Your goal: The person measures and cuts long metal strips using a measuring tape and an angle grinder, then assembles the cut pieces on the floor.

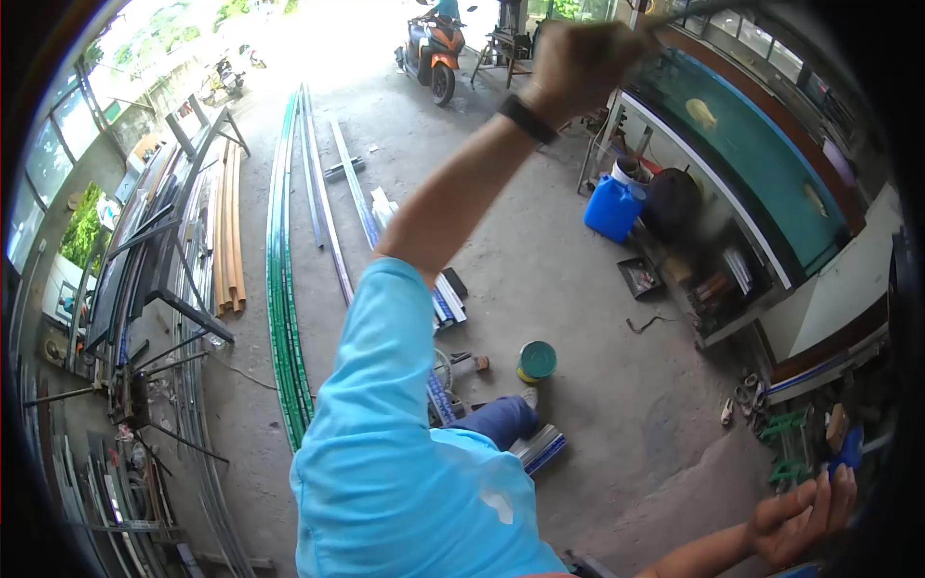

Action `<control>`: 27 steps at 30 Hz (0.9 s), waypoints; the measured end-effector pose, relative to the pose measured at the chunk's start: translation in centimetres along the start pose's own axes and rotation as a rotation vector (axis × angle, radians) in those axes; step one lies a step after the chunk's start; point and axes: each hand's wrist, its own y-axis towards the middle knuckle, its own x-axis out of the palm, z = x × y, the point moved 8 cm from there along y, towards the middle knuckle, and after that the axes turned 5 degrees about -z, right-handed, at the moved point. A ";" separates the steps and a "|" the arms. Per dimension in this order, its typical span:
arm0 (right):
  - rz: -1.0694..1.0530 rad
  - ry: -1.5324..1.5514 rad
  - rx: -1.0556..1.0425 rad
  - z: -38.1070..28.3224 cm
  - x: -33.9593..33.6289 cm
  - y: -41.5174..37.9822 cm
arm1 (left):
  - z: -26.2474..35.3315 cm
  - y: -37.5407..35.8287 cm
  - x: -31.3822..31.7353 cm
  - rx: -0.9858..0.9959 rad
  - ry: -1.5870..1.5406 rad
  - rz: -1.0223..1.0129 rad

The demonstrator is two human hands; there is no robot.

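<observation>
My left arm, in a light blue sleeve with a black wristband (pixel 528 118), reaches up across the view. My left hand (pixel 586 69) is closed in a fist near the top, slightly blurred. A thin dark strip (pixel 703 12) runs from it to the upper right; I cannot tell what it is. At lower right, my right hand (pixel 802 520) has its palm turned up, with fingers loosely curved and thumb apart. Close above its fingertips are a blue object (pixel 848 449) and a green metal frame (pixel 790 443). A dark blue trouser leg (pixel 496 421) shows beyond my torso.
Long green-wrapped profiles (pixel 281 289) lie on the concrete floor, with racks of metal bars (pixel 159 260) at left. A green-lidded bucket (pixel 537 361) stands mid-floor. A blue jerrycan (pixel 614 207) sits by the large fish tank (pixel 742 144). An orange-black scooter (pixel 434 53) is parked behind.
</observation>
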 end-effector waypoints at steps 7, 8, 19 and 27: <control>-0.111 0.617 0.270 9.5 24.3 -15.5 | -11.5 0.8 2.3 0.115 0.484 -0.010; -0.173 0.695 0.345 9.9 27.8 -17.2 | -11.5 0.6 2.2 0.117 0.566 -0.079; -1.093 2.758 0.865 -26.6 65.4 -12.8 | -19.1 -8.3 2.9 -0.382 -0.071 0.251; -1.522 3.482 1.260 -43.8 73.5 -7.1 | -23.2 -22.7 8.2 -0.533 0.089 0.471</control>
